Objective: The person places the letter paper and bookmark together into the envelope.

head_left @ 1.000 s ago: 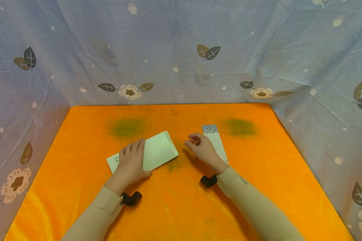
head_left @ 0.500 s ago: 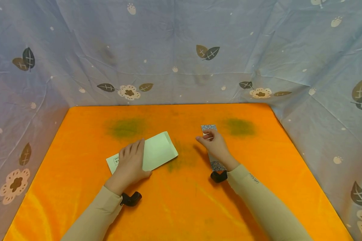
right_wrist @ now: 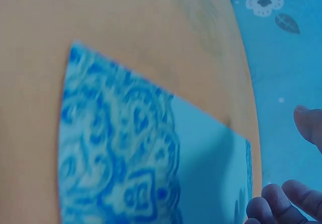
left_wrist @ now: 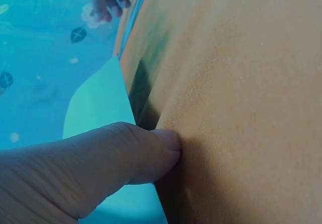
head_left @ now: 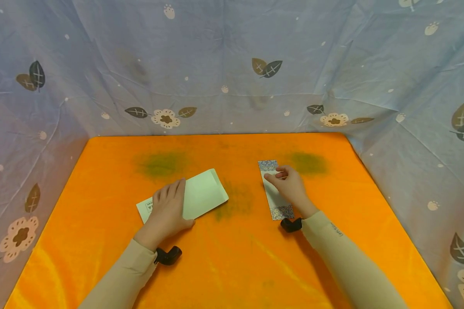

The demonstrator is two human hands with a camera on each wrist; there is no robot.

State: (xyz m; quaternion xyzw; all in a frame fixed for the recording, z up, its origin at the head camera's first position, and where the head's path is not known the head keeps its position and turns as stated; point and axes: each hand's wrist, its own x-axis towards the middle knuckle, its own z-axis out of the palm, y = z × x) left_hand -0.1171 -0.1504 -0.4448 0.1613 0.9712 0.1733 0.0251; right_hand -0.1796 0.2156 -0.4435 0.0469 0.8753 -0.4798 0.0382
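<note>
A pale green envelope (head_left: 203,194) with small printed characters near its left end lies slanted left of the middle. My left hand (head_left: 166,214) grips it across its width, fingers over the top and thumb at the near edge. The left wrist view shows the thumb (left_wrist: 146,151) at the edge of the envelope (left_wrist: 100,103), its tip close to the cloth. To the right lies a long white card (head_left: 272,193) with blue lace-like patterned ends. My right hand (head_left: 291,186) hovers over the card's right side with loosely curled fingers, holding nothing.
An orange cloth (head_left: 232,266) covers the table, with dark green smudges near the back. A grey-blue curtain (head_left: 224,51) with leaves and flowers encloses the back and sides. Black wrist-camera mounts (head_left: 169,255) jut from both cuffs.
My right hand has moved to the right, passing over the white card and uncovering more of it. My left hand and the envelope have stayed in place.
</note>
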